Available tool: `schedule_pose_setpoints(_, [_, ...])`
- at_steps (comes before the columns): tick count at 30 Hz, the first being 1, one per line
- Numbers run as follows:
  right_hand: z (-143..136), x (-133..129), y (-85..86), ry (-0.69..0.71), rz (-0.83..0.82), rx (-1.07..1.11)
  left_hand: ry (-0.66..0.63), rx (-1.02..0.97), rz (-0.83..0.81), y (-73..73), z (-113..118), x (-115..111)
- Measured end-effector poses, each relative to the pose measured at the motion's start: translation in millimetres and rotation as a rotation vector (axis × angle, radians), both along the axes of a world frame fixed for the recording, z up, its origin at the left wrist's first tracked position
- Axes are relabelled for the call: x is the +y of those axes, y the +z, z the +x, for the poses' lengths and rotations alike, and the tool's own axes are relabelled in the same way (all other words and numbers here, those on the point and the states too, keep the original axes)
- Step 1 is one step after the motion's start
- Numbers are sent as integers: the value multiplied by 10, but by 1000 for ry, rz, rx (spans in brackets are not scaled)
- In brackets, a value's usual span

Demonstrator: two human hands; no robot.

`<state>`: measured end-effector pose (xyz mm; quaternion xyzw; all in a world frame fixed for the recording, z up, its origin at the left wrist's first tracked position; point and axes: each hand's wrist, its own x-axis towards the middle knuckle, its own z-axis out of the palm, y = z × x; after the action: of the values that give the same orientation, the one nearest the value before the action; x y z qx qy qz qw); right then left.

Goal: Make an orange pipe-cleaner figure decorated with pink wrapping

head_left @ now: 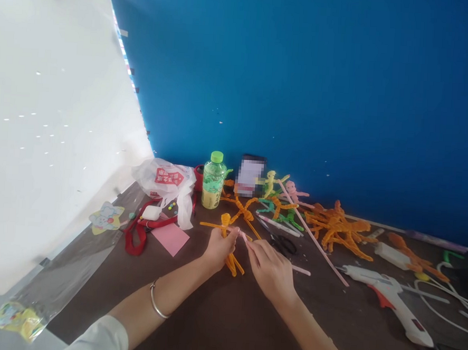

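Left hand (220,249), gripping orange figure (225,220) near table's (193,320) front edge; right hand (272,270), pinching pink stem (243,237).

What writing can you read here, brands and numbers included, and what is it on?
None is clear enough to quote.
Plastic bag: pale characters on a red patch, too blurred.
Green-capped bottle: dark characters down its label, too small.
Screen: pixelated, unreadable.
Glue gun: a tiny marking on the handle, too small.

Plain blue wall (302,94), green cap (216,156)
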<state>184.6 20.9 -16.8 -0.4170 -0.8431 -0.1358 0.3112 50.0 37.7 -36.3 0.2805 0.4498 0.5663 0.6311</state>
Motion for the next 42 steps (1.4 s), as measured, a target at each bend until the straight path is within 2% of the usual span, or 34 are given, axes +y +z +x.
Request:
schedule_pose_setpoints(4, [56,41,-92,50,-15,6,-75,-199,-27,8,-44,9])
schedule_pose_setpoints(8, [111,85,-101,82,-68,107,-184,-283,-30,25,-82,15])
schedule_pose_setpoints(12, [171,136,-24,88,-106,160,-284,-276,-36,56,-111,29])
schedule_pose_setpoints(16, [245,180,47,86,-70,105,-381,-205,-43,63,-122,50])
schedule_pose_setpoints(21, [299,179,60,104,-32,-57,-341,-183,-65,59,-121,62])
schedule_pose_setpoints(26, [290,132,53,112,21,-129,-335,-123,-36,59,-113,52])
schedule_pose_setpoints(31, [280,109,8,115,38,-128,-368,-103,-23,43,-112,47])
schedule_pose_setpoints(35, [321,159,-16,129,4,-99,-444,-98,-34,35,-120,40])
schedule_pose_setpoints(38, [350,217,33,138,8,-100,-468,-76,-52,46,-116,28])
schedule_pose_setpoints(42, [327,269,187,137,69,-182,-413,10,-27,41,-84,16])
